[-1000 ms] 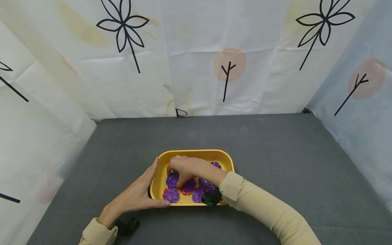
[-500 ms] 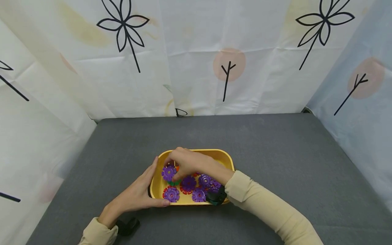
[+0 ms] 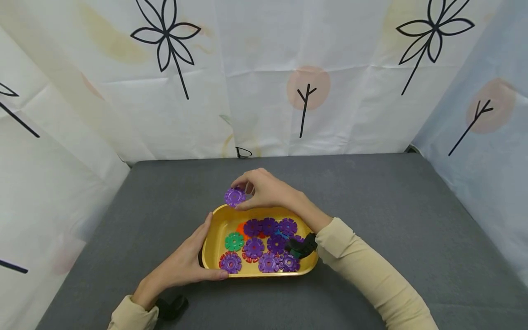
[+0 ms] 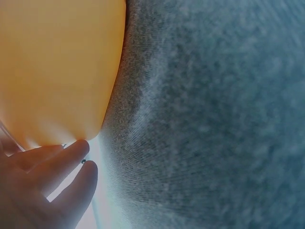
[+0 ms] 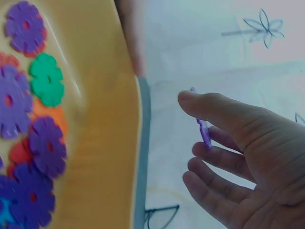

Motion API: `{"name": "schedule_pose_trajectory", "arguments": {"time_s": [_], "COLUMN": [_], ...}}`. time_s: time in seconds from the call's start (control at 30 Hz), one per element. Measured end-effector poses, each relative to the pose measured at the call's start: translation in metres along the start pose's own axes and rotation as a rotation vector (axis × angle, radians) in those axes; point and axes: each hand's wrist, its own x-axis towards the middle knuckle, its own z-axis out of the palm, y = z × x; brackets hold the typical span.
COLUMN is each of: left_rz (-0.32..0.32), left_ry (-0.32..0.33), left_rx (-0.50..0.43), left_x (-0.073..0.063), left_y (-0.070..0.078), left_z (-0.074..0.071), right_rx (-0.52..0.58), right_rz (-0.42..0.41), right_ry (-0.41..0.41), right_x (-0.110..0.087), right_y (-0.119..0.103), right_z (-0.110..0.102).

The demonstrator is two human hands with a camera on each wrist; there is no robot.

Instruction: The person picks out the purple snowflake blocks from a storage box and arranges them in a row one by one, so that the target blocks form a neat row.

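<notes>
My right hand (image 3: 264,189) pinches a purple notched plastic building disc (image 3: 234,196) between thumb and fingertips, just over the far left rim of a yellow tray (image 3: 211,233). Seen edge-on in the right wrist view, the disc (image 5: 204,131) sits between thumb and fingers. At the tray's left end, my left hand (image 3: 187,259) grips it, thumb along the near rim and fingers along the side. The left wrist view has these fingers (image 4: 78,152) against the tray's outer wall. Inside lie several purple discs (image 3: 253,247), a green disc (image 3: 234,241), and red, orange and blue ones partly covered.
Dark grey cloth covers the table (image 3: 363,197) around the tray. A white printed curtain (image 3: 255,110) stands behind it and along both sides. Each wrist wears a black device; the right one (image 3: 303,247) hangs over the tray's right end.
My right hand has lifted the purple disc out of the tray's left part, up and away toward the far rim. A green disc there is now uncovered. The left hand has stayed put.
</notes>
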Motion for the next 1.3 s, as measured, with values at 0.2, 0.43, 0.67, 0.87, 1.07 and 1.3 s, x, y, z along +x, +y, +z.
{"name": "schedule_pose_trajectory", "arguments": {"time_s": [0.2, 0.43, 0.67, 0.87, 1.07, 1.3], "left_rz": [-0.006, -0.012, -0.012, -0.026, -0.040, -0.052], "left_ry": [0.015, 0.015, 0.013, 0.011, 0.007, 0.004], "left_rx": [-0.001, -0.001, -0.003, 0.009, 0.024, 0.054], "left_x": [-0.001, -0.002, -0.003, -0.003, -0.003, -0.004], "left_y": [0.000, -0.001, -0.001, -0.001, -0.001, -0.001], "left_z": [0.001, 0.001, -0.001, -0.004, -0.008, -0.009], "right_rx": [0.026, 0.051, 0.013, -0.005, -0.011, -0.013], "right_rz": [0.091, 0.197, 0.279, 0.309, 0.317, 0.321], "right_ry": [0.130, 0.151, 0.145, 0.138, 0.144, 0.137], "right_x": [0.002, 0.005, 0.003, -0.004, -0.012, -0.018], "right_y": [0.018, 0.049, 0.079, 0.101, 0.112, 0.115], "right_z": [-0.012, -0.015, -0.013, -0.011, -0.013, -0.022]}}
